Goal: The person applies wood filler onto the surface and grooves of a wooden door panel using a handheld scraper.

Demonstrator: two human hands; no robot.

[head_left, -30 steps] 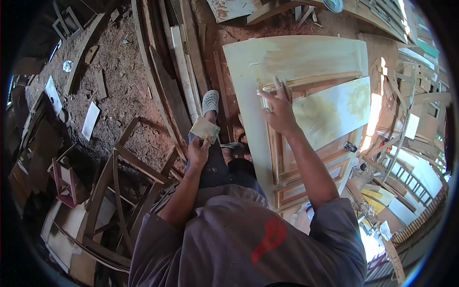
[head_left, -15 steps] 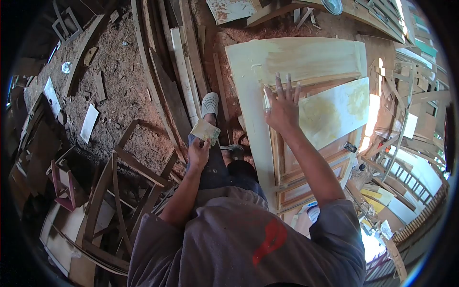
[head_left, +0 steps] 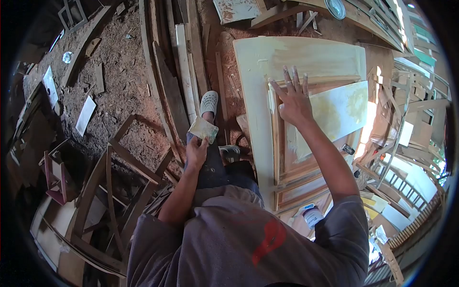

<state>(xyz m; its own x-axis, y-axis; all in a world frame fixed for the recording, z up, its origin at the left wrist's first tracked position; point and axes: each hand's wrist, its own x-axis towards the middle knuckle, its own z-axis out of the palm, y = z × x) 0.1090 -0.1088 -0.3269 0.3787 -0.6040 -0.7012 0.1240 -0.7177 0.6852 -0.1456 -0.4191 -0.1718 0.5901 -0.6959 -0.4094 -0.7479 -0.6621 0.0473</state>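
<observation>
My left hand [head_left: 196,152] grips a small square, flat piece smeared with pale filler [head_left: 203,128], held over my leg; its exact kind I cannot make out. Over the panelled wooden door [head_left: 258,110], which is coated in pale yellowish filler, my right hand [head_left: 295,106] is open with fingers spread. Pale residue marks its fingertips. Whether that hand touches the door I cannot tell. A white board with yellowish stains [head_left: 342,107] lies across the door's panels, to the right of this hand.
Long timber planks [head_left: 184,71] run beside my foot on the left. Wooden frames [head_left: 114,186] stand at lower left. A labelled white container [head_left: 311,215] is near my right elbow, and a small dark object [head_left: 348,149] sits at the door's right edge.
My right hand has shifted slightly up and to the right over the door, fingers still spread. The left hand keeps its hold on the square piece. The labelled container shows more fully.
</observation>
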